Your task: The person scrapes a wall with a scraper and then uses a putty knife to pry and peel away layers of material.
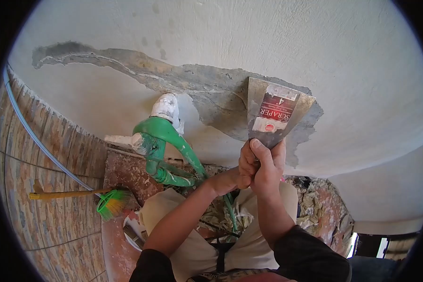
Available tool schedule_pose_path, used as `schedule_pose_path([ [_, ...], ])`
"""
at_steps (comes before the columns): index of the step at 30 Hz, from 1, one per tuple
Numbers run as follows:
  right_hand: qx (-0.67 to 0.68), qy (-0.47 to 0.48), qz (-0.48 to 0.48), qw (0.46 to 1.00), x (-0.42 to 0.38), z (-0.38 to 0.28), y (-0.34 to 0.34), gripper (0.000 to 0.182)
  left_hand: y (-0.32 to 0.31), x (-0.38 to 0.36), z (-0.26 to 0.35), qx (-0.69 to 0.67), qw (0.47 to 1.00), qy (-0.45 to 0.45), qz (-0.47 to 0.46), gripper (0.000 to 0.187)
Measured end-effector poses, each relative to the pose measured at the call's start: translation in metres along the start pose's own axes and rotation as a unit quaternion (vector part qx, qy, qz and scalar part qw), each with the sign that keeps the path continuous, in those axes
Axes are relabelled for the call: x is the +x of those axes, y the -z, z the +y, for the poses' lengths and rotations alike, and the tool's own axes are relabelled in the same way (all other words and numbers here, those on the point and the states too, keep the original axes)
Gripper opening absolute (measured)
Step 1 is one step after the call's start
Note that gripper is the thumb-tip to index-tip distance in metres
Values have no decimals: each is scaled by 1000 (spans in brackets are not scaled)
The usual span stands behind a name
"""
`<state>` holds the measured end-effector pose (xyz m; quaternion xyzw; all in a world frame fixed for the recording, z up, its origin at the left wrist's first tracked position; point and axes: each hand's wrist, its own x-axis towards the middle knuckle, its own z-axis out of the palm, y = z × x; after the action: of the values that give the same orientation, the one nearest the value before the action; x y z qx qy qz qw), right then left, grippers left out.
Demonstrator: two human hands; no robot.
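Observation:
A wide scraper [278,113] with a red label reading "SCRAPER 4" is raised in front of the wall, blade up. My right hand [270,162] is closed around it, the thumb pressed on the base of the blade. From the left, my left hand [242,175] wraps its fingers about the handle below, which the hands mostly hide. Behind the blade runs a grey bare patch [216,96] in the white wall [249,33], with a ragged edge and a crack line. The blade overlaps its right part in this view.
Green pipes [160,129] with a white-smeared elbow [166,107] stand left of my hands, close to the wall. A green-bristled broom [112,203] leans at the left by a stone-patterned tiled wall [47,155] and pale blue hose [33,134]. Crumpled debris [312,207] covers the floor at right.

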<state>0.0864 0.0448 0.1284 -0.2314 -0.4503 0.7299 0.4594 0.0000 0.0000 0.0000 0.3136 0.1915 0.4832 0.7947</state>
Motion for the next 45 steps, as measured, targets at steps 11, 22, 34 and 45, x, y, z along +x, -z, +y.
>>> schedule_pose_path([
  [11,-12,13,-9,1000,2,2,2,25,0,-1,5,28,1000,10,7,77],
  [22,-6,12,-20,1000,2,4,5,23,-8,0,10,32,999,-14,-1,70],
  [34,-6,14,-22,1000,3,4,5,22,-5,-1,10,40,999,-17,-4,61],
  [45,-11,16,-15,1000,2,4,4,21,-9,-1,11,29,999,-17,4,66],
])
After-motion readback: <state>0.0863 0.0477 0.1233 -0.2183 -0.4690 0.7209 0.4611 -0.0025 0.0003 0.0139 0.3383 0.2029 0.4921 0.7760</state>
